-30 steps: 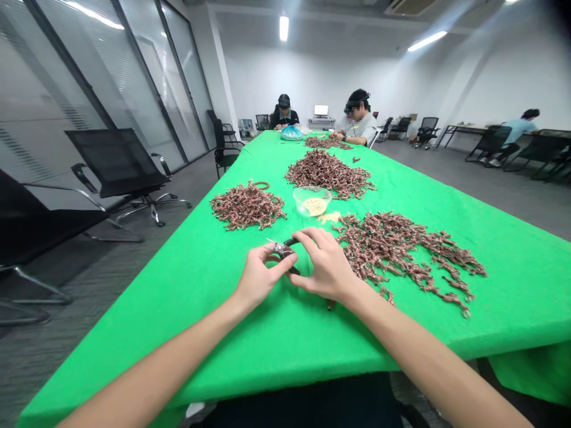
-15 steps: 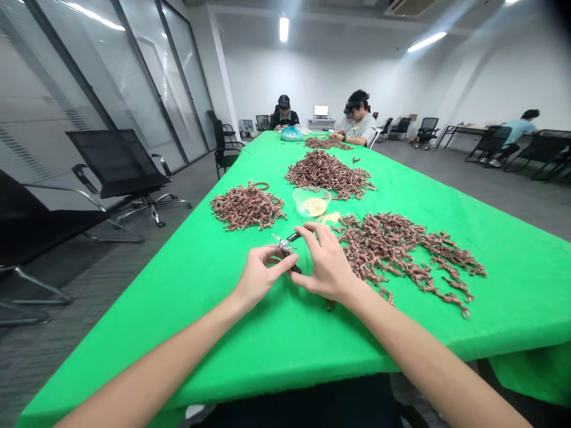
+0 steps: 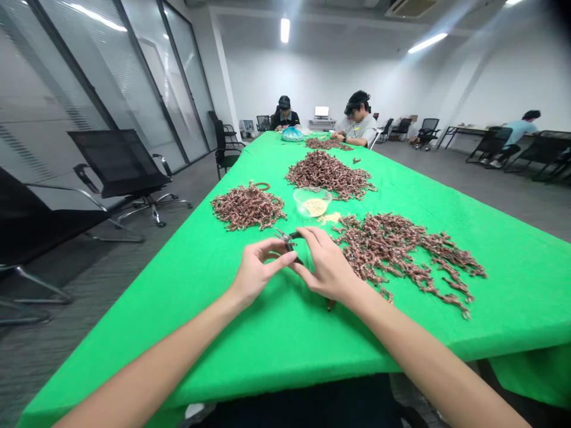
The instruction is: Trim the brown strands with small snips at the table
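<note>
well, from the head view, small dark-handled pliers (image 3: 289, 241) sit between the two hands, just below and left of the clear plastic bowl (image 3: 312, 201). their metal nose (image 3: 280, 235) points away from the person and toward the left of the bowl, while the two dark handles spread apart toward the right hand. the long axis runs roughly across the body, though its exact line is hard to read at this size. neither hand is clearly nearer: the left hand (image 3: 261, 273) comes in from below and left of the bowl, the right hand (image 3: 328, 264) from below and to its right, and both meet the tool. the left hand's fingers (image 3: 276, 252) curl inward, with their tips on the lower handle. the right hand's fingers (image 3: 312, 238) arch over the upper handle and look closed on it. how hard either hand grips, i cannot tell. the pliers seem lifted just off the green cloth surface (image 3: 513, 309). right of the bowl sprawls a heap of small brown moulded pieces (image 3: 401, 252), left of it lies a rounder heap (image 3: 247, 206), and beyond it a third heap (image 3: 329, 175). pale granules (image 3: 315, 207) fill the bowl's bottom. farther beyond the bowl, a co-worker in a grey shirt (image 3: 359, 122) works at the surface.
</note>
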Tool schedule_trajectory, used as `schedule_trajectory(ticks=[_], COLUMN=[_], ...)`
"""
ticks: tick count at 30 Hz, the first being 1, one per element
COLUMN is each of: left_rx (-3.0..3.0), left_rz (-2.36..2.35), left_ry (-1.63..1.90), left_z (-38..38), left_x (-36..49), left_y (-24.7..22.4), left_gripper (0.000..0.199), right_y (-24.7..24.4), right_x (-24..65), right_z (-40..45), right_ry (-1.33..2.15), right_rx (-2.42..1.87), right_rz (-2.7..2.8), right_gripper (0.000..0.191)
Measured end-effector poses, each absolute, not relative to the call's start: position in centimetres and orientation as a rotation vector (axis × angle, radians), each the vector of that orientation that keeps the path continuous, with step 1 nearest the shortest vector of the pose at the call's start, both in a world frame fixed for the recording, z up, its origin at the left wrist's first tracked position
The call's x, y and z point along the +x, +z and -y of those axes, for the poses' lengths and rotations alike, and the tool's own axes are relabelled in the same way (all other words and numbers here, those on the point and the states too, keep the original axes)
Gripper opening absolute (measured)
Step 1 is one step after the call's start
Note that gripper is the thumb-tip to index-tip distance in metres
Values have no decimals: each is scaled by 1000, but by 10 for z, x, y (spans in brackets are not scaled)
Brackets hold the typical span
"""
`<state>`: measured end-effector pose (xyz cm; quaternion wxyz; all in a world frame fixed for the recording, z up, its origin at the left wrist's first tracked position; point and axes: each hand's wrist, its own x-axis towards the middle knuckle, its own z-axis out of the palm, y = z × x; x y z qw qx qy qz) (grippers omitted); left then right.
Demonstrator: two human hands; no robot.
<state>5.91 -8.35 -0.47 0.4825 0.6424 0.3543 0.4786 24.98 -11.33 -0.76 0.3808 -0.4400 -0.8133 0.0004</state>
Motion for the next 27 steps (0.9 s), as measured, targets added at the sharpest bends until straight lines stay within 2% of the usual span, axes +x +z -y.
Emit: schedule_trajectory(ticks=[4,8,12,15,20,24,27], left_rx=[1613,1673,1728,1829,1968,2021,2028], left_rz=[-792,-758,-728,-729,-692,-678,-708], left_ry=[1148,1144,1140,1155,1188,1167,1199], left_z=[78,75,75,74,73,75,78], left_x=[55,52,50,48,46,46,47], left_y=[-5,-7,-7,-4,1,3,2], left_gripper=[35,42,55,49,51,45,40], right_y=[-8,-10,-11,-12,-12,-10,-10], right_x=[251,254,253,251,249,248,248], right_z=[113,112,112,112,112,113,113], right_ry=[111,185,273,331,432,533,570], right_rx=[-1048,-995,-992,-970,-952,-952,-915], right_rz=[2057,2024,1972,1943,1931,1889,1881], right_gripper=[46,47,75,95,105,116,117])
